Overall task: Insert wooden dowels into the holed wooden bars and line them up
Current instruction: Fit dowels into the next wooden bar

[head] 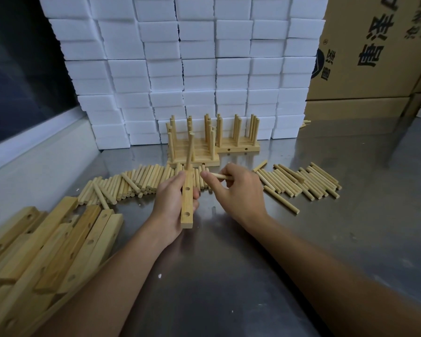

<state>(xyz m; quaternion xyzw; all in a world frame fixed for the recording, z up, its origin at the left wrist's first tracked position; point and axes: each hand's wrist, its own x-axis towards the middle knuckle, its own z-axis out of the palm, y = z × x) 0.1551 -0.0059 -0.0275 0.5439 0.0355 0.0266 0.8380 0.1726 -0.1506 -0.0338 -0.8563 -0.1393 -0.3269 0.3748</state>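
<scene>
The bar (187, 203) being worked on is gripped in the left hand (171, 203), fingers curled round its sides, lifted just above the metal table (229, 276) with its long axis running away from the person. One dowel (189, 152) already stands in its far hole, leaning a touch; two more holes toward the near end show bare. The right hand (236, 188), just beside the bar, pinches a second dowel (220, 176) between thumb and fingers, lying roughly level with its tip pointing toward the bar. So I'd say the job is mid-bar: one peg in, the next about to go. That next move looks to need the dowel tipped upright, its end set over the middle hole and pushed straight down while the left hand keeps the bar steady. Around the hands, loose dowels (136, 183) lie in a row behind them and another batch (301, 181) to the right. A heap of unfilled bars (58, 239) sits at the left. Further back, finished bars (195, 144) with pegs standing are lined up side by side against a wall of white blocks (180, 57), with cardboard boxes (374, 57) on the right.
</scene>
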